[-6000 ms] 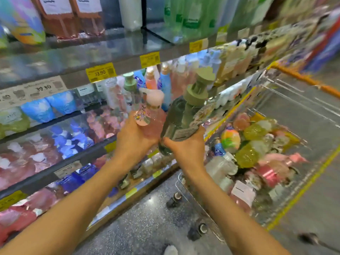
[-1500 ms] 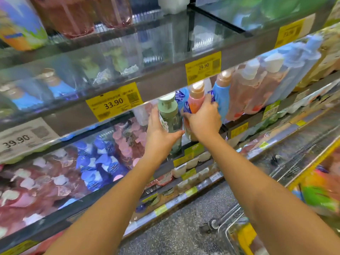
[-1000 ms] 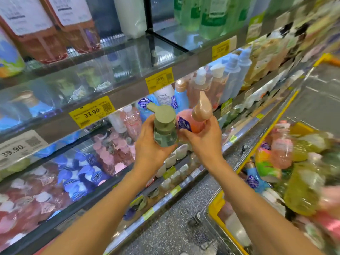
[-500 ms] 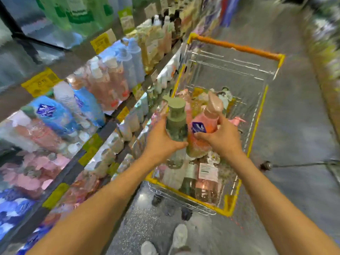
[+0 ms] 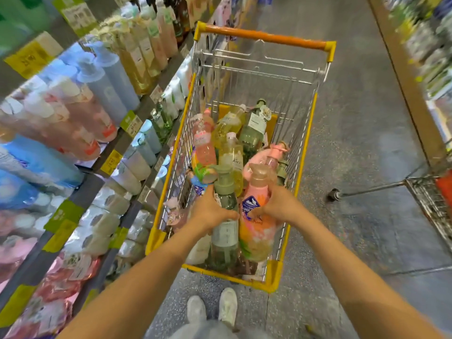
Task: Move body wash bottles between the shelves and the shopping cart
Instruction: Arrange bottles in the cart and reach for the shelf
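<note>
Moved: both bottles now lower, inside cart (image 5: 303, 152), vs 0.5 s ago.
L hand (image 5: 210, 211): fingers wrapped round green bottle (image 5: 223, 231).
R hand (image 5: 278, 204): fingers curled round pink bottle (image 5: 256, 231).
Risk: dropped upright onto pile, they may topple or slide.

shopping cart (image 5: 303, 133) top open, bottles (image 5: 231, 143) crowding floor

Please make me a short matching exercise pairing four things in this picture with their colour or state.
Things:
1. left hand
2. right hand
3. cart handle
4. shoes

Colour or state:
A. orange bar with yellow ends
B. grips the pink bottle
C. white, on the floor behind the cart
D. grips the green-capped bottle

Pairs: 1-D, 2-B, 3-A, 4-C
</note>
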Motion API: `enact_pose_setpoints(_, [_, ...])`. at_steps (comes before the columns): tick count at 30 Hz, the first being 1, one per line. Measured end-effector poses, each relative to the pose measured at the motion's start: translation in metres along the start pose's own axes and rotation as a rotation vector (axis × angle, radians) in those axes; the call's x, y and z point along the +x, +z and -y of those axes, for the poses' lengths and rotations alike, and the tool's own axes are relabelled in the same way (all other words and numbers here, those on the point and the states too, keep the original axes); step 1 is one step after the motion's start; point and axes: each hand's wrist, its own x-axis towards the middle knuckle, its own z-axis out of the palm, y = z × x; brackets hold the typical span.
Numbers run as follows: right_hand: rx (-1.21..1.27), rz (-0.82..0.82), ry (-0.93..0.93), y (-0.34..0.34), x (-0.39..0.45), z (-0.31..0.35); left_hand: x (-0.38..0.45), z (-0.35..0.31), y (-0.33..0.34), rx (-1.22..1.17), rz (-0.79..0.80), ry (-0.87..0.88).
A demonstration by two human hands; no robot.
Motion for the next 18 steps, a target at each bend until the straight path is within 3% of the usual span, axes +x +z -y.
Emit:
enact_pose_setpoints(6, [0.148, 0.214, 0.093, -0.016, 0.033, 0.012, 0.028, 0.013, 0.013, 0.162, 0.057, -0.145])
enact_pose_setpoints(12, [0.061, 0.163, 0.232, 0.006, 0.066, 0.014, 0.049, 0.013, 0.010, 0.228, 0.092, -0.257])
enact_pose_setpoints(18, [0.014, 0.249, 0.276, 0.019, 0.063, 0.004, 0.056, 0.017, 0.014, 0.258, 0.096, -0.219])
